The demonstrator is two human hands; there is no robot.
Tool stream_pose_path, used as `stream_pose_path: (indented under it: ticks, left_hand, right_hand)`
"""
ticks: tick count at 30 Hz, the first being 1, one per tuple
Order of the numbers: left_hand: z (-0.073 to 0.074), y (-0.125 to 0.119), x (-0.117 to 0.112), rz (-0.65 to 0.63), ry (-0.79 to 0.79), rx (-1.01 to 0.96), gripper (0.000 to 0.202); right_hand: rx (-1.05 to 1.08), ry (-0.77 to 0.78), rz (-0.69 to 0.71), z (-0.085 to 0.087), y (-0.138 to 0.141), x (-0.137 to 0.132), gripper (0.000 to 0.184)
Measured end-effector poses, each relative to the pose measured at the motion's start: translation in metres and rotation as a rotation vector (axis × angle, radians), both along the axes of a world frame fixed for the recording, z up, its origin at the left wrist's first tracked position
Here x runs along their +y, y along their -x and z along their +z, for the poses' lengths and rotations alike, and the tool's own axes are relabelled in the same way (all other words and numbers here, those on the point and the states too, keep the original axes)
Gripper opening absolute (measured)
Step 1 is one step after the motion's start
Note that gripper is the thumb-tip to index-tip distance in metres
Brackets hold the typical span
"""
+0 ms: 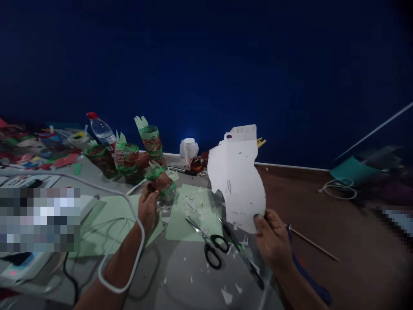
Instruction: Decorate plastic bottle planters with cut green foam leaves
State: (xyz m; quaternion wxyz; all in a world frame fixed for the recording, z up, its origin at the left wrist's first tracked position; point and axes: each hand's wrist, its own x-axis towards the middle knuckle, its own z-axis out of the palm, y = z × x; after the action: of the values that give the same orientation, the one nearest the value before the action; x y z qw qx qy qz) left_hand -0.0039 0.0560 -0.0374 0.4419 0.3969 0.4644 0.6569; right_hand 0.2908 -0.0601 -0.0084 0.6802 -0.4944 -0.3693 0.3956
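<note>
My right hand (274, 239) pinches the lower corner of a white paper cutout (241, 185) between thumb and fingers. The sheet stands up above the table, with cut edges and small pencil marks. Closed fingers of my left hand (149, 209) hold a small green-and-brown painted craft cup (164, 183), tilted on its side; the fingertips are partly hidden. Between my hands, scissors (206, 243) with black handles lie across the edge of a pale green paper sheet (176, 230). A long dark cutter-like tool (241, 254) rests right of them, among white paper scraps (226, 296).
More painted craft cups (126, 159) and a red-capped plastic bottle (100, 129) stand at the back left. A black marker (182, 170) lies near the wall. A white cable (141, 241) loops over my left forearm. Right of the table are a wooden stick (314, 243) and teal container (355, 170).
</note>
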Motion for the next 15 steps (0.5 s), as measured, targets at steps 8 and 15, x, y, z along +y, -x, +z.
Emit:
stream_pose_path:
  ticks: [8,15]
  left_hand:
    - [-0.012,-0.007,-0.006,-0.25,-0.008,0.207,0.065]
    - [-0.003,-0.02,-0.026,-0.513,-0.154,0.416,0.083]
  right_hand:
    - [-0.012,0.125,0.14,-0.01,0.0,0.003,0.025]
    - [-0.032,0.195,0.167,-0.023,0.003,0.003,0.026]
